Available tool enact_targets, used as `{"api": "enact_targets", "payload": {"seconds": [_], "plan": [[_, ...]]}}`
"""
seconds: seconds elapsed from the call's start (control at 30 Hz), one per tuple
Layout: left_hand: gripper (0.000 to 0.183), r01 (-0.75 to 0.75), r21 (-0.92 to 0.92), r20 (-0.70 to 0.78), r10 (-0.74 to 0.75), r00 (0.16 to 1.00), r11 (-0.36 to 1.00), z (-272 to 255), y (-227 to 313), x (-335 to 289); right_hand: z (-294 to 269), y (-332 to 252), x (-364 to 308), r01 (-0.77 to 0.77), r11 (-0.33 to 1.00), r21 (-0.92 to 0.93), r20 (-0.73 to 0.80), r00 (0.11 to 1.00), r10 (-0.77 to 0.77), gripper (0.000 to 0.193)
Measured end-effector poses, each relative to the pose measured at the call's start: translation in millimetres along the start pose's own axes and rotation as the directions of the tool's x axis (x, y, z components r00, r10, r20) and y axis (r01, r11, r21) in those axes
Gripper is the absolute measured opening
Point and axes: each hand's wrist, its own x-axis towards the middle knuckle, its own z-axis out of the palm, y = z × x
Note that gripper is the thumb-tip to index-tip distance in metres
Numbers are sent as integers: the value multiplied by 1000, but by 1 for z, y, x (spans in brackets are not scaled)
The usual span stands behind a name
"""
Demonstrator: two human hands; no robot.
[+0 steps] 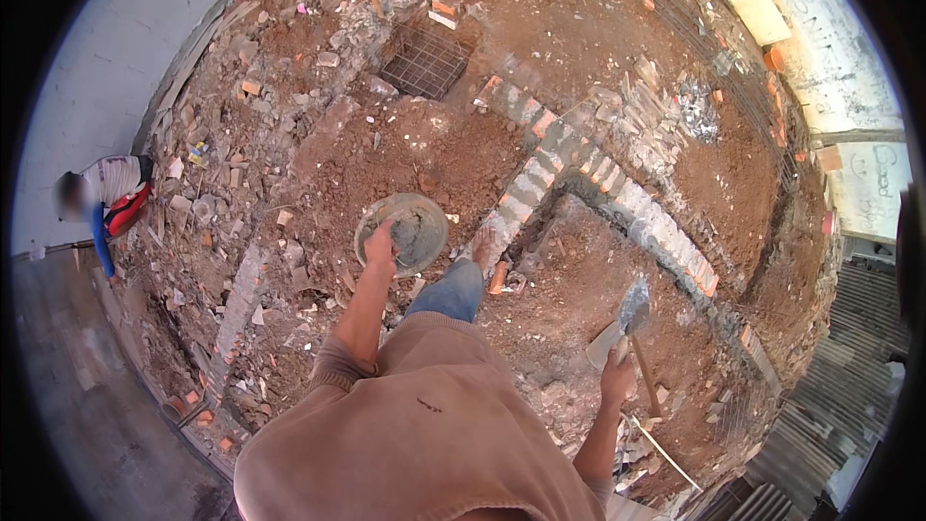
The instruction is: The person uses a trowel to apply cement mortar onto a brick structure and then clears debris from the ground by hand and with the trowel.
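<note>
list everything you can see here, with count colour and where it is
mortar pan: 1, grey, round, grey mortar inside, centre, on red soil
trowel: 1, grey blade with mortar on it, right of centre
brick course: 1 L-shaped run, orange bricks with grey mortar, centre to right
rebar cage: 1, dark, in a pit at top centre
loose brick: 1, orange, top centre
rubble: many pieces, grey and orange, left side
other person: 1, white top, blue sleeve, bent over at far left
left hand: grips the pan's rim
right hand: holds the trowel's handle
</note>
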Motion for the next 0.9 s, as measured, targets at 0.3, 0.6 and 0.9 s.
{"api": "enact_targets", "payload": {"seconds": [0.3, 0.6, 0.9], "plan": [[35, 61, -190, -119, -85, 989, 980, 115, 47, 10, 34, -62, 170, 76, 977, -199, 258, 966, -22, 49], [37, 21, -331, -181, -86, 980, 943, 237, 131, 59, 19, -299, 415, 644, 764, 34, 257, 733, -630, 46], [39, -43, -592, -408, -254, 877, 805, 319, 148, 212, 115, -569, 600, 801, 598, 19, 653, 442, -614, 52]]}}
